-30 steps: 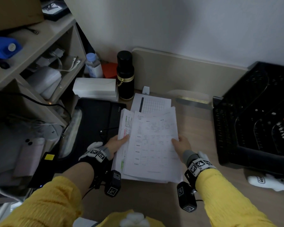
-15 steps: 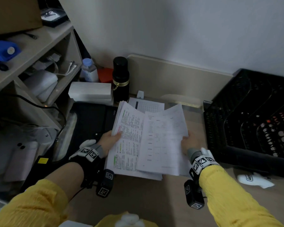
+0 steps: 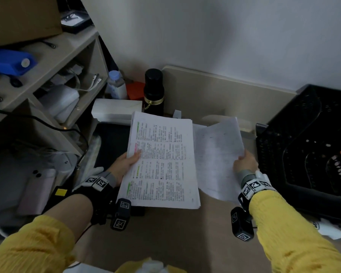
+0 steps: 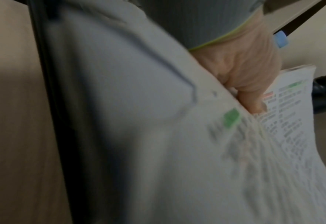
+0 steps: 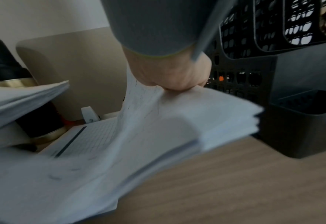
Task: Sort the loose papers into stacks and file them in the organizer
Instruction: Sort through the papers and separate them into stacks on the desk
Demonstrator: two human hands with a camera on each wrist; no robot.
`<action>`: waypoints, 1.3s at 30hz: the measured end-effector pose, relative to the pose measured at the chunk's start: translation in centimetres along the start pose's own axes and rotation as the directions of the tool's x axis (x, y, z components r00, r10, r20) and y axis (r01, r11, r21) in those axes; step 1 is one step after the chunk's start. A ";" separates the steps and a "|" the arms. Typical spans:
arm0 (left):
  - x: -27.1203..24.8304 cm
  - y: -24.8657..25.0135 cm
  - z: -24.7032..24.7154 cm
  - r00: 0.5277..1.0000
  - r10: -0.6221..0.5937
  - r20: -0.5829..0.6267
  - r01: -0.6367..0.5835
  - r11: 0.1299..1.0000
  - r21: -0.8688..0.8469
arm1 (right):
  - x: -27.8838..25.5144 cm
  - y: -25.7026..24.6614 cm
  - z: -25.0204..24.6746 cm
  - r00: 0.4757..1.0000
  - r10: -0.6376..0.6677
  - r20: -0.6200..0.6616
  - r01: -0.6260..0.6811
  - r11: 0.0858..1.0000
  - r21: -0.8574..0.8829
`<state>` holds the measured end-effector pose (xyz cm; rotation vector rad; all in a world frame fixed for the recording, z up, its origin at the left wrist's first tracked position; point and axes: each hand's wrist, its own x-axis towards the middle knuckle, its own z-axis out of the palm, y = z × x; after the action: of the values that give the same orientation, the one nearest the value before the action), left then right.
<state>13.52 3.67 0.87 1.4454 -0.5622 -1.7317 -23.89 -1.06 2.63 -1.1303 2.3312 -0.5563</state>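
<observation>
**A:** Your left hand [image 3: 124, 164] grips the thick stack [image 3: 161, 164], thumb on the printed top page and fingers under it. Your right hand [image 3: 244, 164] pinches the thinner bundle [image 3: 217, 158] at its right edge. Both batches are held up above the desk [image 3: 165, 233], the stack at the middle of the head view and the bundle just beside it at 3 o'clock.

**B:** So what can go wrong from here?

**A:** I'd judge the bundle is the weak point. You hold it by one edge only, and the right wrist view shows it fanning and sagging away from your fingers [image 5: 179, 86]. Swing it quickly and the lower sheets could slip out and scatter. The stack's far side hangs unsupported too, so a tilt may let pages slide off.

**B:** And the organizer?

**A:** The black mesh organizer [image 3: 307, 146] stands at 3 o'clock, close to your right hand. Drooping corners could catch on its front wall or dividers and crumple.

**B:** What about around me?

**A:** A wood-grain desk against a pale wall. One gridded sheet [image 5: 93, 134] lies flat below the bundle. A black flask [image 3: 154, 91] stands at 12 o'clock near the stack's top edge, close enough to knock. White boxes [image 3: 116, 111] and a water bottle [image 3: 116, 85] sit at 11 o'clock, cluttered shelves [image 3: 47, 79] at 10.
</observation>
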 end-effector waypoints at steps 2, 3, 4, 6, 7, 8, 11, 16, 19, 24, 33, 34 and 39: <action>0.1 0.0 0.0 1.000 -0.011 0.023 0.011 1.000 -0.013 | 0.0 -0.4 0.7 1.000 -0.009 0.016 0.008 1.000 0.023; 0.2 0.0 0.0 0.999 -0.015 0.032 0.015 1.000 -0.019 | 0.0 -0.7 1.0 1.000 -0.006 0.031 0.004 0.999 0.050; 0.3 -0.1 0.0 0.999 -0.020 0.034 0.021 1.000 -0.020 | 0.1 -0.9 1.5 0.999 0.000 0.051 -0.005 0.996 0.089; 0.5 -0.1 0.3 0.999 -0.029 0.029 0.030 0.999 -0.027 | 0.3 -1.4 2.5 0.996 0.010 0.089 -0.024 0.986 0.163; 0.7 -0.2 0.4 0.999 -0.038 0.028 0.039 0.999 -0.032 | 0.4 -1.6 3.2 0.994 0.010 0.105 -0.030 0.982 0.185; 0.8 -0.3 0.5 0.999 -0.044 0.029 0.045 0.998 -0.033 | 0.3 -1.8 3.6 0.992 0.006 0.123 -0.031 0.978 0.205; 1.1 -0.4 1.0 0.998 -0.054 0.031 0.055 0.997 -0.056 | -0.1 -3.0 4.8 0.984 -0.023 0.178 -0.027 0.961 0.276; 1.4 -0.7 1.1 0.998 -0.060 0.002 0.060 0.996 -0.059 | -0.3 -4.0 6.8 0.924 -0.109 0.366 -0.032 0.932 0.360; 1.4 -0.8 1.0 0.998 -0.064 -0.004 0.063 0.996 -0.061 | -0.6 -3.7 7.2 0.877 -0.102 0.470 -0.058 0.948 0.313; 1.0 -0.9 0.7 0.997 -0.071 -0.011 0.071 0.996 -0.049 | -1.1 -2.7 7.5 0.828 -0.081 0.555 -0.080 0.962 0.260; 0.0 -2.3 1.2 0.994 -0.111 0.015 0.110 0.993 0.030 | -2.1 -0.8 8.5 0.826 -0.014 0.563 -0.050 0.994 0.099; -0.1 -2.4 1.2 0.993 -0.118 0.012 0.118 0.992 0.038 | -2.1 -0.7 8.6 0.815 -0.019 0.580 -0.050 0.993 0.103; -0.2 -2.8 1.0 0.989 -0.151 0.005 0.150 0.985 0.079 | -2.1 -0.9 9.1 0.789 -0.016 0.614 -0.057 0.994 0.098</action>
<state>11.80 5.34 -0.89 1.5695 -0.5438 -1.8538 -16.87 -1.27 -3.63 -1.0349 1.7173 -0.2455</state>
